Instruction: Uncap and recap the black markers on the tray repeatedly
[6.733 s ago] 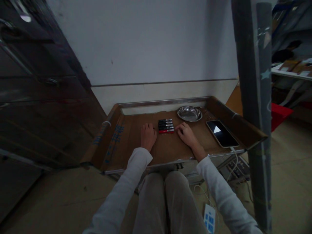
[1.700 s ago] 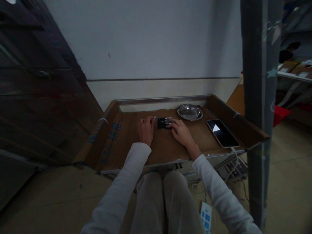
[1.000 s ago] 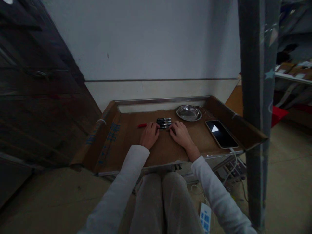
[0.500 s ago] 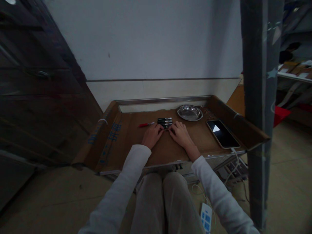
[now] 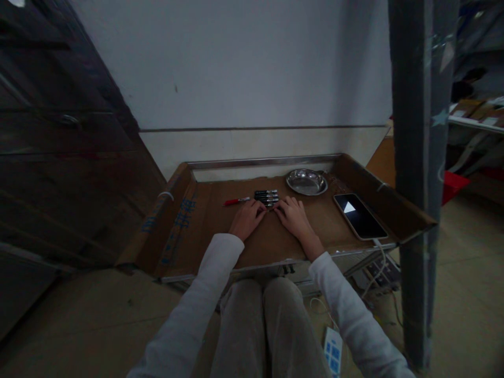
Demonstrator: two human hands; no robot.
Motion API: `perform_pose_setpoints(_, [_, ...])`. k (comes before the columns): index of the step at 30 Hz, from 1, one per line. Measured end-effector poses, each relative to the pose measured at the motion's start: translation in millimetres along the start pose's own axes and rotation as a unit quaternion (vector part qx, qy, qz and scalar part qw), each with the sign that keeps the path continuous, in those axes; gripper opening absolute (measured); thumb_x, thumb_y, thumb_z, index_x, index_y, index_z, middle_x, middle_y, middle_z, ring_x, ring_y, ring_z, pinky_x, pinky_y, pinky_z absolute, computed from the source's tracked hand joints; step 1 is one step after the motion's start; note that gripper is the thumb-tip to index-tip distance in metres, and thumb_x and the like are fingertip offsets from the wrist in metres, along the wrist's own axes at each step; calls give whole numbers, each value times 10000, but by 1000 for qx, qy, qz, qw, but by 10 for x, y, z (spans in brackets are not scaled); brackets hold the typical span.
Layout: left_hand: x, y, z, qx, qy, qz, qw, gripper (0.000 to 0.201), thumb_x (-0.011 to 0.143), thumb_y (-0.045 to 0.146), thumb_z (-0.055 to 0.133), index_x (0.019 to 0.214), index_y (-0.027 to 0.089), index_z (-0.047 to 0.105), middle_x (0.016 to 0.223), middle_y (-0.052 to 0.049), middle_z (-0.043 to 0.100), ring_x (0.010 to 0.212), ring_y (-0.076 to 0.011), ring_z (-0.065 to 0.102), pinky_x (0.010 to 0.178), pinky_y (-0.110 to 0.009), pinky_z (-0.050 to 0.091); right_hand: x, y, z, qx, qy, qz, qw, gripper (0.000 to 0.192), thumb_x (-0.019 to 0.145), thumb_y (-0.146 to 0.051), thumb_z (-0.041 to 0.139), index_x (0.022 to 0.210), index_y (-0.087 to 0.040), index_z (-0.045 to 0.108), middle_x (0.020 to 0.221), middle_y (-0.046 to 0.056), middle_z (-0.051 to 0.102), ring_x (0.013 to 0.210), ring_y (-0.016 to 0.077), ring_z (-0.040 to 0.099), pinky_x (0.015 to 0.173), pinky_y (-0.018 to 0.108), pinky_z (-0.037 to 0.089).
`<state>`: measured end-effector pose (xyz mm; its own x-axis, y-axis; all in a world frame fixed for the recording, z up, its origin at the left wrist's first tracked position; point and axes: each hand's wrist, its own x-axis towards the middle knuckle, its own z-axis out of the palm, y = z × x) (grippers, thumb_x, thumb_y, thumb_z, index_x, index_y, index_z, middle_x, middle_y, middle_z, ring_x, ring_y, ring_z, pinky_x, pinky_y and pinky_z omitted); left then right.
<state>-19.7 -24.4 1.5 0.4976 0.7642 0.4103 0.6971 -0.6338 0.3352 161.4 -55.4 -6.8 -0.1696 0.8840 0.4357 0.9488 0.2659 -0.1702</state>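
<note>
A row of black markers lies side by side on the brown cardboard-lined tray. My left hand and my right hand rest on the cardboard just in front of the row. Their fingertips meet on the nearest black marker and pinch it from the left and right while it lies on the board. A single red marker lies apart, to the left of the row and beyond my left hand. My white sleeves and knees fill the lower middle.
A round metal dish stands at the back right of the tray. A lit phone on a white cable lies at the right. A grey post rises at the right, dark drawers at the left, a wall behind.
The red marker went from the front of the row to a spot on its own at the left. My left hand came back, and both hands closed in on the nearest black marker.
</note>
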Motion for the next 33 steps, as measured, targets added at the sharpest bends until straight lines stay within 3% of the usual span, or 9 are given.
perform_pose_setpoints(13, [-1,16,-17,10,14,-13,1000,68,860,228,519,864,189,575,927,-46,579,920,-192,556,882,-343,441,13,-4,-14,44,-10,-18,999,189,933,-294,432,990,-216,594,1022,68,610,962,220,503,807,342,305])
perform_pose_setpoints(24, [-8,25,-17,-54,-13,33,998,85,893,236,475,920,209,551,948,-29,601,910,-166,575,838,-312,462,31,-40,-27,68,-26,-56,996,191,911,-295,490,1028,-247,634,1025,60,621,971,205,505,811,331,325])
perform_pose_setpoints(29, [7,45,-44,-18,55,26,998,159,903,192,431,995,190,561,1035,-64,589,1008,-186,543,927,-343,416,31,15,-48,61,13,-10,998,221,918,-300,466,1016,-239,654,985,74,625,931,221,502,791,327,328])
perform_pose_setpoints(33, [25,31,-47,15,26,56,998,214,912,241,445,1082,215,574,1101,-50,603,1055,-199,515,976,-370,364,19,53,-87,77,76,27,994,250,933,-285,424,1020,-226,650,984,69,639,920,219,498,794,320,340])
